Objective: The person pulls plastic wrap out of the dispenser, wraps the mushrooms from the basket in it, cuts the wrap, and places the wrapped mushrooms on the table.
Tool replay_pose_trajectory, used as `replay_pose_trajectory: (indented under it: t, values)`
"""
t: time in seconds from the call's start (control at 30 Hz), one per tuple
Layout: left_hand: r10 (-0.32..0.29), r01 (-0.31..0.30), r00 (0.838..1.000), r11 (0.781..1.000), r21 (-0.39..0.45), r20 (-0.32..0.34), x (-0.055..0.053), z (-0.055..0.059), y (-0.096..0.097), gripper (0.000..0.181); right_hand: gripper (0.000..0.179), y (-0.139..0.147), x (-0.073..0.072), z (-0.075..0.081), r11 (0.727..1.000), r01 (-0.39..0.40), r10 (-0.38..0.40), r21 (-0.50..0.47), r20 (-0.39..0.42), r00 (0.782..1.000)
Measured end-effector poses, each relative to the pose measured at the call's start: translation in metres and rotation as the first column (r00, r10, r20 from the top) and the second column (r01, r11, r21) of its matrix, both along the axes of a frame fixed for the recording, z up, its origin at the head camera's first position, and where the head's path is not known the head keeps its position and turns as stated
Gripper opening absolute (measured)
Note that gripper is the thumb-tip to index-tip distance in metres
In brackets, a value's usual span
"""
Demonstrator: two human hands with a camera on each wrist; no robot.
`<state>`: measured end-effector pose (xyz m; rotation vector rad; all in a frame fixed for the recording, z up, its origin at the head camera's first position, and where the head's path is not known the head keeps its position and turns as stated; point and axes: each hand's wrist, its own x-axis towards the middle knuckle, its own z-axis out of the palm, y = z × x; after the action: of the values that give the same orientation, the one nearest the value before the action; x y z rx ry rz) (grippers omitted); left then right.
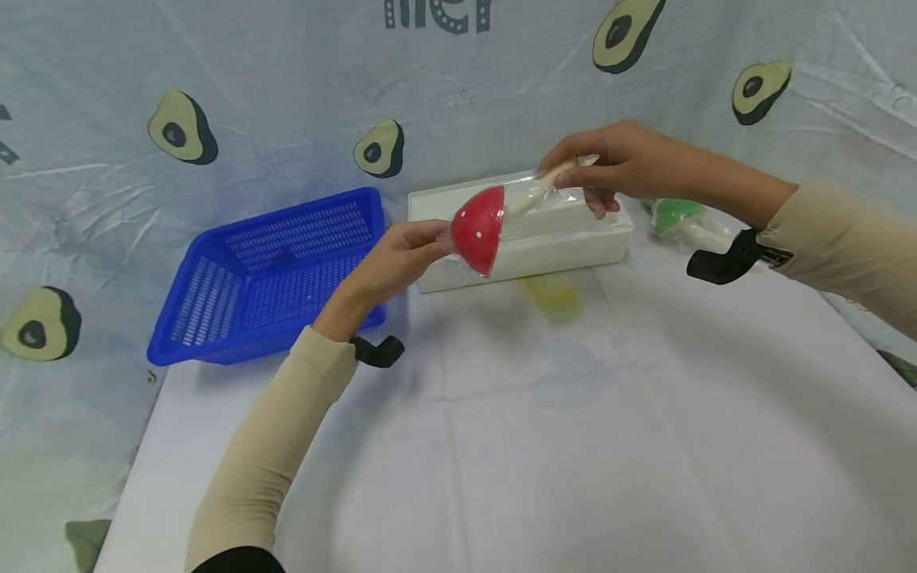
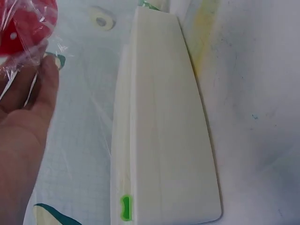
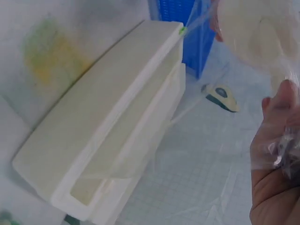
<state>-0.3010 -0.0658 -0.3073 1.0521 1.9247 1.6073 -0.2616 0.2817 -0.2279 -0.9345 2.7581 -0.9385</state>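
Note:
A toy mushroom (image 1: pixel 478 229) with a red, white-dotted cap and a pale stem is held up over a long white box (image 1: pixel 523 259). Clear plastic wrap covers it. My left hand (image 1: pixel 401 259) pinches the cap's edge from the left. At the stem end, my right hand (image 1: pixel 612 163) grips the stem and the gathered wrap between thumb and fingers. The left wrist view has the shiny red cap (image 2: pixel 30 26) at its upper corner, above the fingers. From the right wrist, the pale underside of the cap (image 3: pixel 248 28) shows through the film.
To the left stands a blue plastic basket (image 1: pixel 286 274) with slotted walls. A green object in clear wrap (image 1: pixel 677 215) lies beyond the box's right end, partly behind the right forearm. The box has a long opening (image 3: pixel 136 126) along its top. An avocado-print sheet (image 1: pixel 286 79) hangs behind.

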Motion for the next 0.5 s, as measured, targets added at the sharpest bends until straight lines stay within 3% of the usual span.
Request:
replay_pose_trajectory:
  t: [0.13,0.27,0.5]
  values:
    - [-0.092,0.088,0.994,0.995,0.055,0.062,0.004,-0.006,-0.002,0.032,0.027,-0.001,0.004,0.002,0.990,-0.048,0.051,0.132,-0.016,0.999]
    - [-0.128,0.130,0.991,0.990,-0.060,0.040,0.009,-0.013,-0.006,0.037,0.026,-0.002,0.007,-0.004,0.967,-0.111,0.097,0.228,0.069,0.993]
    - [-0.167,0.170,0.985,0.967,-0.190,0.031,0.015,-0.030,-0.008,0.053,0.026,-0.007,0.013,-0.046,0.969,-0.153,0.105,0.195,0.236,0.966]
